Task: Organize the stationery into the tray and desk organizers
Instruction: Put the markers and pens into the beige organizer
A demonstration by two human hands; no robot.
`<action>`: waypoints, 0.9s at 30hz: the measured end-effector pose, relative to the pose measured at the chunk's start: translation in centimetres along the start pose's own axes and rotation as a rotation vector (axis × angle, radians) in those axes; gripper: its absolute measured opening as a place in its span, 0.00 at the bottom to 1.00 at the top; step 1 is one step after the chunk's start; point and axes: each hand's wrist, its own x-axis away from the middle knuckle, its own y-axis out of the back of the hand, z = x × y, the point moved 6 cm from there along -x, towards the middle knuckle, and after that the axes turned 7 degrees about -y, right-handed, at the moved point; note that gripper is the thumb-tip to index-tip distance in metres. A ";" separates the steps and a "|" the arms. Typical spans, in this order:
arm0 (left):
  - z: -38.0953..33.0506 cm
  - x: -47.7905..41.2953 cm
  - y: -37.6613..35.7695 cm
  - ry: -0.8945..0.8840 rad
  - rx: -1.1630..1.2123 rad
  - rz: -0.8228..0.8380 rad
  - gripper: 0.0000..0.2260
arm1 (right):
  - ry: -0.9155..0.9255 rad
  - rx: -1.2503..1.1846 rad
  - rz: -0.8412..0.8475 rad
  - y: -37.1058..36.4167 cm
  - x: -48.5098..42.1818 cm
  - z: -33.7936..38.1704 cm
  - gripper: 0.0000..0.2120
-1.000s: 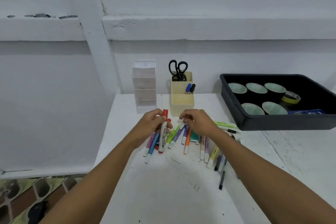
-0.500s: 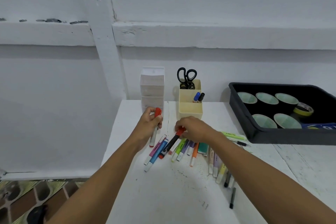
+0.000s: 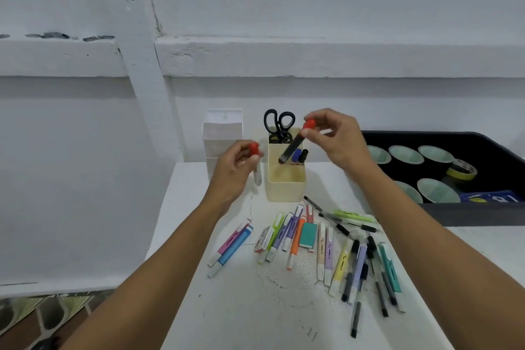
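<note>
At centre frame, the right hand [image 3: 336, 139] pinches a black marker [image 3: 292, 145] over the cream organizer [image 3: 285, 183]; the left hand [image 3: 234, 167] grips a white marker [image 3: 257, 172] beside it.

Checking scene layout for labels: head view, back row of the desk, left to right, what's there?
white drawer organizer → left hand holding a red-capped marker → cream pen holder with scissors → right hand holding a black red-capped marker → black tray with bowls → tape roll
</note>
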 end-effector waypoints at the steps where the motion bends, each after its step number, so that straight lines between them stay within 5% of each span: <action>1: -0.8 -0.6 -0.3 -0.044 -0.035 -0.005 0.10 | 0.022 0.004 -0.049 0.1 -0.4 0.2 0.09; 11: -0.5 -4.6 -3.8 -0.241 -0.317 0.037 0.12 | -0.003 0.383 0.100 -4.7 -1.3 -4.9 0.14; 17: 1.2 -5.1 -5.5 -0.245 -0.562 0.130 0.14 | -0.054 0.351 0.095 -4.6 -1.3 -7.8 0.27; 27: 4.0 -5.2 -6.1 -0.161 -0.803 0.149 0.17 | -0.152 0.289 0.136 -4.4 -0.4 -11.3 0.21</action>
